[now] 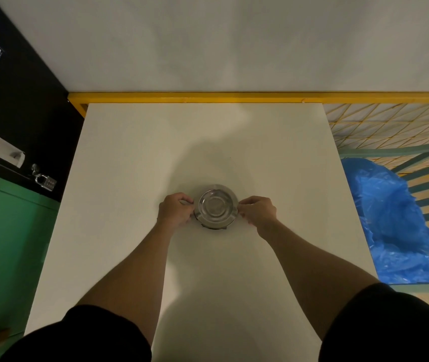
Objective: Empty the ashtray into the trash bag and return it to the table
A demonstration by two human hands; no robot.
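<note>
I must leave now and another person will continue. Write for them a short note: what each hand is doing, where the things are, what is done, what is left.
Left hand: fingers pinching the left rim of the ashtray.
Right hand: fingers pinching the right rim.
Ashtray: round, metal, on the white table, near its middle. Its dish shows no visible ash or butts, but the picture is too dim to be sure.
Trash bag: blue, open, off the table's right edge.
Done: cannot tell whether it was already emptied; the hands may be lifting it or setting it back.
Left: check the dish; if not empty, tip it into the bag, then return it to the table.
</note>
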